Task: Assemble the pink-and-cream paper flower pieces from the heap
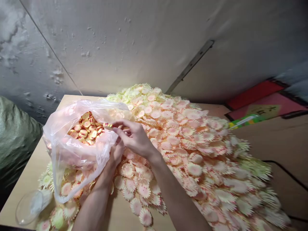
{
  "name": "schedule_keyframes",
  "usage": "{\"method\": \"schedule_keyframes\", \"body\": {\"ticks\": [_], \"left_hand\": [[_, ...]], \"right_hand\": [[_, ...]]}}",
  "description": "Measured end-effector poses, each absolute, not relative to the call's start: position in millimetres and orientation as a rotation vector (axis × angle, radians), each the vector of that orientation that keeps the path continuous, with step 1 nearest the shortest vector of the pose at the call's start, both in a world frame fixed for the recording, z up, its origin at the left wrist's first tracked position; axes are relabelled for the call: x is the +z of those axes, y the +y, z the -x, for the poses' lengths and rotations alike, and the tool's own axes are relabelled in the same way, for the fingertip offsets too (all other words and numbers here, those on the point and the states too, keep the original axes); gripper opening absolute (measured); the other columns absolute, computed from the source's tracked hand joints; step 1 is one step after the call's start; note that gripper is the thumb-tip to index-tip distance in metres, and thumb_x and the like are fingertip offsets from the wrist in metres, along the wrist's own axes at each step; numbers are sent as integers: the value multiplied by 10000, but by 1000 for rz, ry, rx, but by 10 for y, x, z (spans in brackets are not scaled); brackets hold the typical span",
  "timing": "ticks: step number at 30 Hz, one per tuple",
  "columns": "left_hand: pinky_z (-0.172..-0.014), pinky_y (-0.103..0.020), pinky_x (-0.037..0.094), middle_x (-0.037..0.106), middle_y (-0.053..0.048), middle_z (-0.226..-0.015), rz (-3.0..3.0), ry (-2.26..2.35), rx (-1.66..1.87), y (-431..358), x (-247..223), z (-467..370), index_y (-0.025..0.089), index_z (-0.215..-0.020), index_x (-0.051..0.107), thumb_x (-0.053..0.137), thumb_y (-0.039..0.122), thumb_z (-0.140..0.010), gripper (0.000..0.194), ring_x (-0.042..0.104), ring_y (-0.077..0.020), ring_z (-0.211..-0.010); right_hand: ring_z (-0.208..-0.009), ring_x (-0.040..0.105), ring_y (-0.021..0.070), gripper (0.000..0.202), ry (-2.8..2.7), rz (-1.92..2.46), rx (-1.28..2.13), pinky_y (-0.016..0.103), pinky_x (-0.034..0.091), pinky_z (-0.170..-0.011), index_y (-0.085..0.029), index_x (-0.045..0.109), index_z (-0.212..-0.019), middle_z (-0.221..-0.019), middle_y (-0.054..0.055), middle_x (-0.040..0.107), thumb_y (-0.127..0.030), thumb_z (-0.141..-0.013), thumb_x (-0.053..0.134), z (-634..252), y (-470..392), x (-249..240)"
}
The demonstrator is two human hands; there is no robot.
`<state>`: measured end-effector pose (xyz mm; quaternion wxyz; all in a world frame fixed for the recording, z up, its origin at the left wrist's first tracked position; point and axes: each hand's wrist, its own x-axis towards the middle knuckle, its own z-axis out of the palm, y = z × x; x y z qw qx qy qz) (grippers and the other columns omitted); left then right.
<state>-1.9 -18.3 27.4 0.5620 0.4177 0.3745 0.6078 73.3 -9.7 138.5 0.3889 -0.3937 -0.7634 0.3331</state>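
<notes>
A thin white plastic bag (72, 149) sits open at the left of the table, with many small yellow-and-red flower pieces (88, 128) inside. My right hand (134, 136) pinches one small flower piece (107, 125) between thumb and finger above the bag's right edge. Just below it, my left hand (117, 150) is at the bag's right side, its fingers mostly hidden behind the right hand and the plastic. A large heap of pale pink and green petalled flower pieces (173, 131) spreads beside and under my forearms.
A clear plastic cup (30, 207) lies at the table's front left corner. A green sack (16, 141) stands left of the table (20, 186). Red and pink packages (267, 102) and a green packet (245, 122) are at the right back. A black cable (286, 171) runs at the right.
</notes>
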Motion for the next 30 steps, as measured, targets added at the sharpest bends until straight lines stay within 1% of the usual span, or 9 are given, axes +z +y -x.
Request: {"method": "schedule_keyframes", "body": {"ticks": [1, 3, 5, 8, 11, 13, 18, 26, 30], "left_hand": [[-875, -380, 587, 707, -70, -1142, -926, 856, 1424, -201, 259, -13, 253, -1175, 645, 527, 541, -944, 388, 689, -244, -1027], [-872, -409, 595, 735, -77, -1046, -670, 764, 1379, -240, 234, -50, 220, -1098, 664, 639, 604, -848, 459, 712, -253, -971], [-899, -403, 587, 736, -86, -1052, -528, 751, 1410, -263, 218, -51, 184, -1045, 672, 728, 609, -767, 511, 718, -250, -978], [-930, -362, 577, 730, -70, -1141, -533, 753, 1403, -268, 213, -16, 205, -1041, 702, 831, 557, -670, 527, 713, -215, -999], [-893, -322, 583, 748, -44, -1104, -576, 795, 1407, -266, 223, 13, 239, -1057, 730, 885, 486, -621, 525, 718, -186, -953], [-872, -321, 585, 764, -40, -1036, -614, 812, 1396, -263, 230, 16, 240, -1058, 742, 896, 461, -613, 521, 723, -187, -921], [-779, -320, 597, 776, -41, -822, -664, 883, 1364, -242, 227, 1, 200, -988, 774, 915, 467, -564, 519, 728, -193, -786], [-700, -270, 578, 786, -46, -813, -687, 892, 1320, -250, 258, 19, 196, -931, 799, 917, 435, -570, 450, 709, -161, -711], [-698, -287, 574, 785, -51, -829, -749, 897, 1307, -263, 264, 24, 192, -949, 794, 901, 437, -598, 441, 711, -180, -728]], "right_hand": [[-893, 686, 190, 120, -1920, 1045, 771, 306, 554, -792, -223, 675, -1009, -978, 49, 724, -226, -941, 577, -876, -125, 1366], [-1032, 666, 218, 143, -1924, 1061, 620, 358, 538, -917, -224, 676, -987, -1077, 74, 703, -176, -933, 552, -1121, -172, 1285], [-1152, 617, 242, 171, -1951, 1089, 521, 407, 505, -1005, -225, 682, -984, -1196, 98, 654, -149, -928, 540, -1290, -216, 1167], [-1235, 542, 273, 177, -1986, 1174, 410, 474, 472, -1048, -252, 708, -974, -1281, 97, 600, -160, -921, 567, -1409, -287, 987], [-1269, 516, 284, 201, -1925, 1206, 394, 501, 475, -1039, -281, 728, -1009, -1341, 89, 569, -177, -917, 583, -1451, -348, 851], [-1252, 547, 274, 197, -1806, 1179, 437, 487, 491, -1032, -279, 726, -1043, -1326, 95, 584, -203, -904, 610, -1479, -369, 786], [-1064, 664, 233, 108, -1481, 1132, 578, 411, 566, -933, -236, 706, -957, -1071, 96, 696, -281, -905, 623, -1561, -362, 678], [-942, 682, 201, 132, -1406, 1125, 777, 357, 590, -857, -223, 703, -968, -1008, 76, 698, -323, -902, 647, -1588, -368, 641], [-978, 682, 205, 150, -1446, 1120, 846, 348, 584, -882, -228, 706, -990, -1038, 80, 703, -337, -907, 645, -1542, -407, 640]]}}
